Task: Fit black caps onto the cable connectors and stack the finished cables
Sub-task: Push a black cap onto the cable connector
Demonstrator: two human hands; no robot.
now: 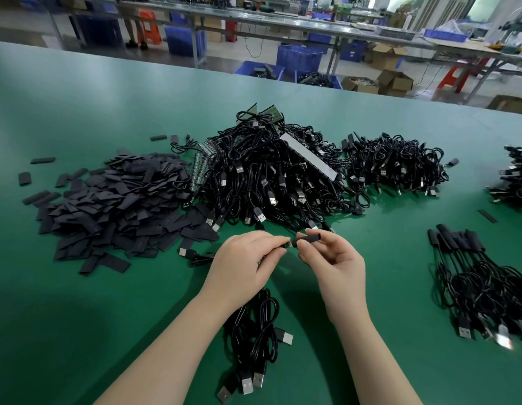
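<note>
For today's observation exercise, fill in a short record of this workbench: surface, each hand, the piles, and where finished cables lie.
surface: green table
left hand: grips a cable connector
right hand: pinches a black cap, at the connector's tip
cap pile: far left
uncapped cable heap: centre, behind the hands
finished cables: stacked at right, caps on

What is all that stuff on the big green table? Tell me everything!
table: one, green, under everything
flat caps: big heap, black, left
loose cables: big tangled heap, black, middle
second cable heap: one, black, right of middle
capped cables: one stack, black, near right
cable bundle: a few, black, between the arms
bins: several, blue, floor behind
cap: one, black, pinched by right hand
left hand: holds a connector
</note>
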